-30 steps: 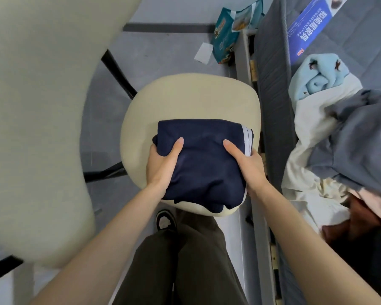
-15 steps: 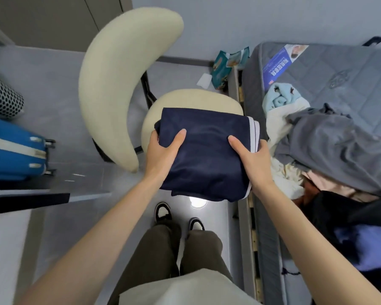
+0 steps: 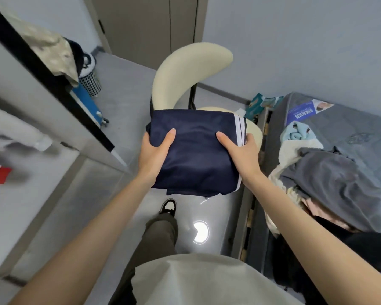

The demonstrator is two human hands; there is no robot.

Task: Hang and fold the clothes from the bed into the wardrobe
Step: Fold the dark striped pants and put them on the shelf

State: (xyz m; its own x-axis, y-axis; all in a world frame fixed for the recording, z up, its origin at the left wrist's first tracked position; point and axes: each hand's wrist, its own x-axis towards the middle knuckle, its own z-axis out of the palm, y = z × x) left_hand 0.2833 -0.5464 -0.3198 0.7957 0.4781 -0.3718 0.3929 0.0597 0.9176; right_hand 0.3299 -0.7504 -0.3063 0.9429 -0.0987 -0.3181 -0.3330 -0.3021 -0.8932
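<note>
left hand [image 3: 153,154] grips folded navy garment [image 3: 196,153], thumb on top, fingers underneath | right hand [image 3: 242,154] grips it the same way | garment in air above cream chair [image 3: 185,71] | one garment, two hands

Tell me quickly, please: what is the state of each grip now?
Left grip: holds the left edge of the folded navy-blue fabric garment, thumb on top.
Right grip: holds its white-striped right edge, thumb on top.

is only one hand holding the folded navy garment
No, the left hand and right hand both grip the folded navy garment, one at each side.
</note>
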